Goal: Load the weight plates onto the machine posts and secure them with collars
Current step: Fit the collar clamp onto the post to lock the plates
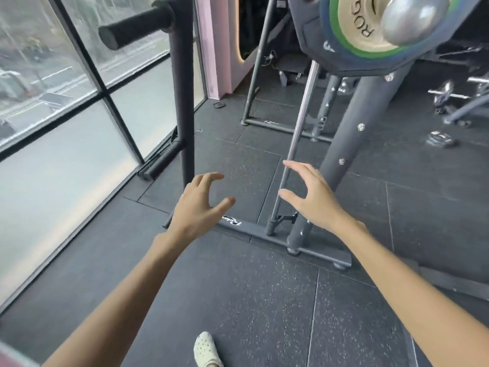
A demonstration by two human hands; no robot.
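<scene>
Hovering mid-frame with left grip and right grip spread apart, holding nothing; likely seeking a collar for plates on the post, upper right.

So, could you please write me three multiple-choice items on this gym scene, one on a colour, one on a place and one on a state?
1. What colour is the shoe at the bottom edge?
A. red
B. black
C. off-white

2. Where is the green-rimmed plate?
A. lying beside the shoe
B. on the machine post at upper right
C. carried by the person

3. How are the left hand and right hand?
A. both open and empty
B. both gripping a plate
C. one pinching a collar

Answers:
1 C: it shows pale cream against the dark ground.
2 B: the silver post end sticks out through its centre.
3 A: both are spread with nothing in them.
</scene>
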